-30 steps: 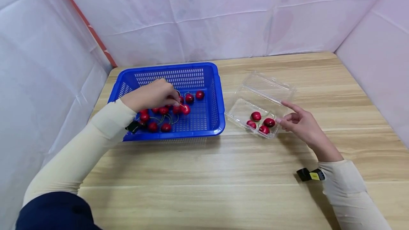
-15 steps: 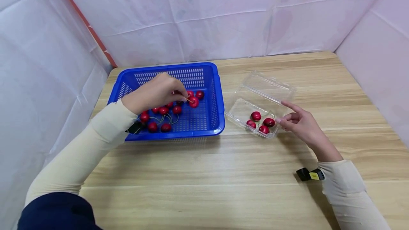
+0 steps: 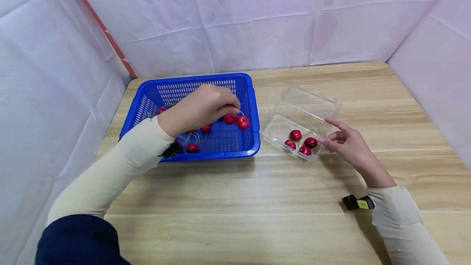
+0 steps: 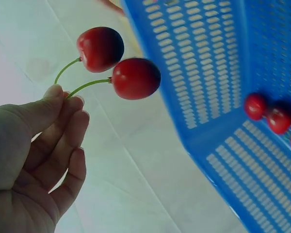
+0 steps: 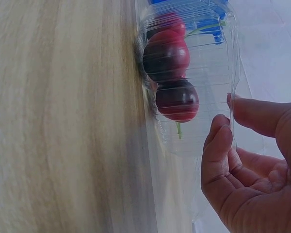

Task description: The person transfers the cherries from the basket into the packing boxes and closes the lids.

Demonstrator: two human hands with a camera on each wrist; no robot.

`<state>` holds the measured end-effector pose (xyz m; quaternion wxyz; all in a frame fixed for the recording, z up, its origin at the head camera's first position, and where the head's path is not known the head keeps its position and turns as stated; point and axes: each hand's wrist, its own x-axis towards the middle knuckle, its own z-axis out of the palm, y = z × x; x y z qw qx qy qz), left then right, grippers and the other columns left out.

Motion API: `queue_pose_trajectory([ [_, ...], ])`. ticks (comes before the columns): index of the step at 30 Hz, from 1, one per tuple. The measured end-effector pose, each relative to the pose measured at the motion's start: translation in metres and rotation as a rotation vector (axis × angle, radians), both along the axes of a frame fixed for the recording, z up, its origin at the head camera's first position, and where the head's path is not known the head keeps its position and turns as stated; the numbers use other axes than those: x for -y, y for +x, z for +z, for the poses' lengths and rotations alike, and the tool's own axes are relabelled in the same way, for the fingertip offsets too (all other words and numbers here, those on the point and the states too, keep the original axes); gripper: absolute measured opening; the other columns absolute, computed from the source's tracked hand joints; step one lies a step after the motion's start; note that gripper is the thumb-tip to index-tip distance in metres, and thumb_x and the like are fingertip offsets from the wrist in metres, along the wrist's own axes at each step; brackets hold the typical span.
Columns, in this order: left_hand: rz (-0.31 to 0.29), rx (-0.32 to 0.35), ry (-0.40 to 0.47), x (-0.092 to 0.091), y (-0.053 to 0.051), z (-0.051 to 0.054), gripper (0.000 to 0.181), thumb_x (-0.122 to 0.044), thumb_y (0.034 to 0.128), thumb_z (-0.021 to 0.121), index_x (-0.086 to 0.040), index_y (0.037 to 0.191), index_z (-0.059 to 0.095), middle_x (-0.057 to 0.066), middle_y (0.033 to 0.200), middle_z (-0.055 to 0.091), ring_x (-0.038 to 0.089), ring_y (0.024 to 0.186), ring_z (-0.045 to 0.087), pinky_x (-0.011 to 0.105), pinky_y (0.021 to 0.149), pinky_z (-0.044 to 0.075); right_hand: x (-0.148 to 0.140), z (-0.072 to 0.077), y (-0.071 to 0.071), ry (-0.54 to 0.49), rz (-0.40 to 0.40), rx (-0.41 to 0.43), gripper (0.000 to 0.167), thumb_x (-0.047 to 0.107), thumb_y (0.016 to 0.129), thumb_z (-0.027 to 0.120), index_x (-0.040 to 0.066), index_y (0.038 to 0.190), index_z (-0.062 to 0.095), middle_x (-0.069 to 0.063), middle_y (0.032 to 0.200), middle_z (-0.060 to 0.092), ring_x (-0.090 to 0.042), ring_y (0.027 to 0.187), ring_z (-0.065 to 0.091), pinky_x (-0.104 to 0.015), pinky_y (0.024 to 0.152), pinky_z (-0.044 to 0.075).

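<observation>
My left hand (image 3: 204, 107) is over the right part of the blue plastic basket (image 3: 254, 113). Its thumb and fingertips pinch the green stems of a pair of cherries (image 4: 136, 78), which hang free in the left wrist view. Other cherries (image 3: 192, 148) lie in the basket, some hidden beneath my hand and forearm. At the right stands a clear plastic clamshell box (image 3: 277, 128) with its lid raised back and several cherries (image 3: 295, 135) inside. My right hand (image 3: 346, 142) holds the box's right edge, thumb at the rim, index finger reaching toward the hinge.
Everything stands on a wood-grain table (image 3: 235, 199). Pale cloth sheets (image 3: 257, 19) hang behind it and along both sides. The basket's right rim faces the box across a narrow strip of table.
My left hand has moved right across the basket, carrying the cherries by their stems toward its right wall. The right hand and the clear box have stayed in place.
</observation>
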<state>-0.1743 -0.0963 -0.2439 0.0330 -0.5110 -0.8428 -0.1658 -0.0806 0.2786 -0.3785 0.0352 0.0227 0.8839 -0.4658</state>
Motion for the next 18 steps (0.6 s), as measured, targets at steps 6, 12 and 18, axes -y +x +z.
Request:
queue_pose_trajectory([
  [6,-0.054,-0.048,0.044,-0.02,0.005,0.007,0.01,-0.015,0.09,0.067,-0.012,0.096,0.074,0.0,0.092,0.069,0.013,0.087,0.06,0.025,0.082,0.049,-0.001,-0.001,0.0,-0.012,-0.002,-0.009,0.069,0.013,0.09,0.067,0.004,0.148,0.031,0.0,0.079,0.066,-0.011,0.066,0.061,-0.025,0.06,0.052],
  [12,-0.109,-0.055,0.012,-0.046,0.01,0.011,0.012,-0.015,0.0938,0.062,-0.01,0.098,0.072,0.001,0.092,0.067,0.015,0.084,0.059,0.027,0.079,0.048,-0.001,-0.003,0.0,-0.006,-0.005,0.0,0.07,0.014,0.09,0.067,0.004,0.149,0.03,-0.004,0.081,0.066,-0.013,0.066,0.062,-0.025,0.06,0.051],
  [18,-0.126,-0.034,-0.051,-0.07,0.016,0.014,0.012,-0.018,0.0948,0.061,-0.014,0.096,0.071,-0.002,0.085,0.064,0.011,0.077,0.055,0.024,0.07,0.045,-0.001,-0.003,0.0,0.007,-0.001,0.009,0.071,0.016,0.09,0.068,0.006,0.149,0.03,-0.005,0.083,0.066,-0.012,0.068,0.062,-0.026,0.061,0.053],
])
